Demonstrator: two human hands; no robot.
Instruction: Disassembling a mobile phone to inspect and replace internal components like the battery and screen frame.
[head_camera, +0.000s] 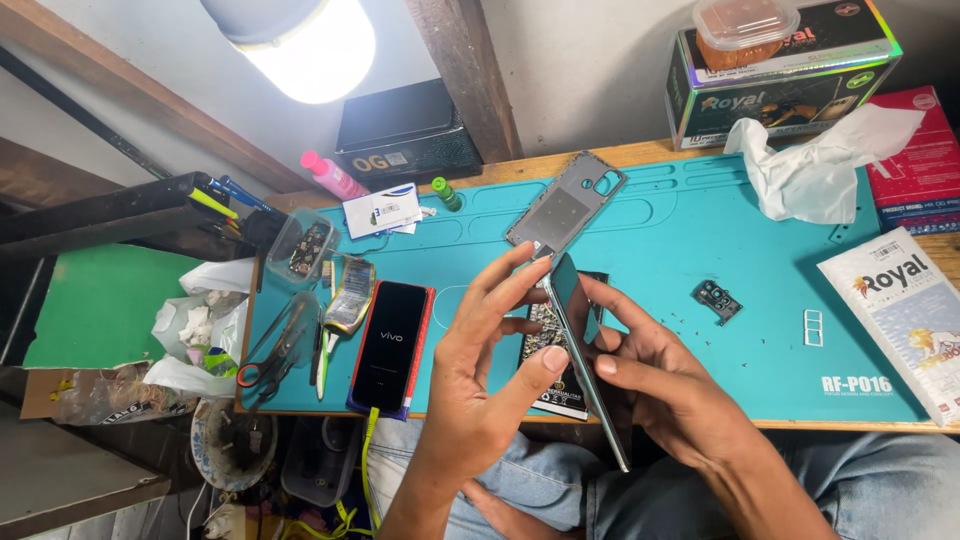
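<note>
- The left hand (478, 375) and right hand (655, 385) together hold a thin smartphone (585, 350) edge-on above the near edge of the teal work mat (700, 230).
- Left-hand fingers (553, 358) are clamped on the phone: thumb pressed against its near face, the other fingertips curled over its upper end.
- Right-hand fingers (605, 365) are closed on the phone from the far side, thumb on its edge (palm cupping the back).
- Under the phone, on the mat, lies a dark flat package (556, 385), partly hidden by the hands.
- Left of the held phone, a black phone in a red case (391, 345) lies face up on the mat, with a yellow cable at its near end.
- Beyond the held phone lies a grey phone back cover (565, 207).
- Right of the held phone lie a small black camera frame (717, 300) and a small white tray (813, 327).
- Further beyond, on the desk (600, 157), rests a crumpled white cloth (815, 165).
</note>
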